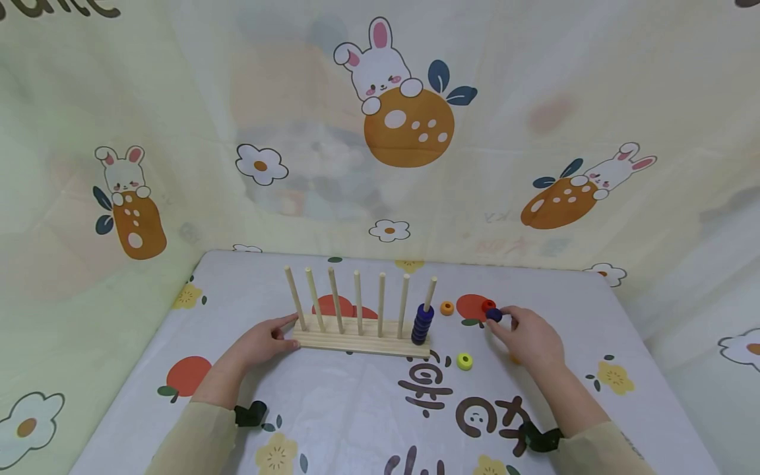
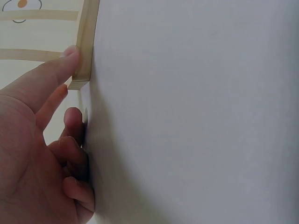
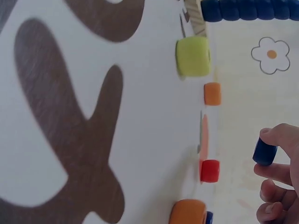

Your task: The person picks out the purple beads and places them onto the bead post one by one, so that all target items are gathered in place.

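A wooden peg rack (image 1: 356,341) with several upright pegs stands on the table, dark blue beads (image 1: 422,324) stacked on its rightmost peg. At the rack's left end my left hand (image 1: 259,342) holds the base between thumb and index finger. In the left wrist view the thumb lies against the base (image 2: 86,51), the other fingers loosely curled beside it. To the right of the rack, my right hand (image 1: 534,338) pinches a dark blue bead (image 3: 265,151) between thumb and finger, raised off the table in the right wrist view.
Loose beads lie right of the rack: an orange bead (image 1: 447,308), a red bead (image 1: 488,305) and a yellow-green bead (image 1: 464,361). Another orange bead (image 3: 188,213) sits near the right hand, a blue bead (image 3: 209,217) partly hidden behind it. A printed curtain (image 1: 320,198) hangs behind the table.
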